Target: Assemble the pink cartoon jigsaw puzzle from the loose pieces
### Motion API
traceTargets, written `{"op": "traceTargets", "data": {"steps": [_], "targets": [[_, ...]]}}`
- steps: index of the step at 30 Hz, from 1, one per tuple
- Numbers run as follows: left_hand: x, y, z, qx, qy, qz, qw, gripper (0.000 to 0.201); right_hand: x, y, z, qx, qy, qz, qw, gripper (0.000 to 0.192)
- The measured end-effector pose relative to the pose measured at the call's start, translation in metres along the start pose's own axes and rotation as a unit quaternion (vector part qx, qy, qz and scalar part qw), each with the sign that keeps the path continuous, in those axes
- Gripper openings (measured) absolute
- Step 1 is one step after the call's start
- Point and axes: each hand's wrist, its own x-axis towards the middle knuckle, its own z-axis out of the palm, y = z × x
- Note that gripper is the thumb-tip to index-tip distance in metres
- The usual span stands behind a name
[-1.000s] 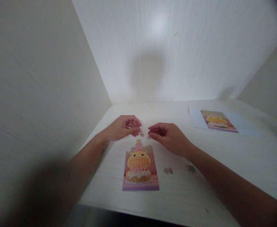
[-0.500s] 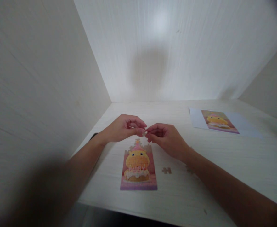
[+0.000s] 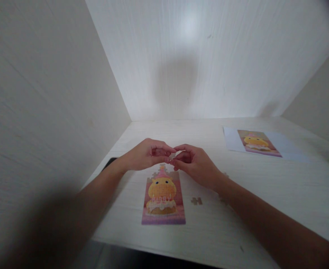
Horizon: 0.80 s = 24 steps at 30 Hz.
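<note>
A small, pale jigsaw puzzle piece is between my two hands, just beyond the top edge of a partly assembled jigsaw puzzle. My left hand pinches it from the left, thumb below and fingers above. From the right, my right hand closes its thumb and fingertips on the same piece. The puzzle lies flat, showing a yellow animal with a pink party hat and a cake; its top edge is uneven. Fingertips hide part of the held piece.
Loose puzzle pieces lie right of the puzzle, some partly hidden by my right forearm. A white sheet with a printed reference picture rests at the back right. A dark object sits behind my left wrist. Pale walls enclose the table's back and sides.
The held piece has turned slightly between my fingertips and shows more of its face. My hands stay close together in nearly the same place; the view has shifted a little.
</note>
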Motion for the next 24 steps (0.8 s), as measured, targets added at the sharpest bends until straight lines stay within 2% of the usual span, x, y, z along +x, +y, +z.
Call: {"op": "traceTargets", "data": {"steps": [5, 12, 15, 20, 24], "targets": [[0.001, -0.004, -0.004, 0.065, 0.002, 0.03, 0.997, 0.023, 0.001, 0.001, -0.003, -0.014, -0.01, -0.006, 1.0, 0.028], [-0.002, -0.003, -0.007, 0.122, -0.016, 0.029, 0.992, 0.025, 0.003, 0.0, -0.005, -0.093, 0.041, -0.031, 0.994, 0.026], [-0.004, -0.004, -0.013, 0.119, -0.032, -0.002, 0.992, 0.028, 0.002, -0.001, -0.005, -0.12, 0.049, -0.032, 0.991, 0.025], [-0.009, -0.016, -0.031, 0.122, -0.071, -0.097, 0.985, 0.029, 0.0, -0.004, -0.008, -0.218, 0.058, -0.049, 0.973, 0.02], [-0.011, -0.022, -0.04, 0.145, -0.087, -0.12, 0.978, 0.027, -0.002, -0.006, -0.009, -0.255, 0.048, -0.057, 0.964, 0.017]]}}
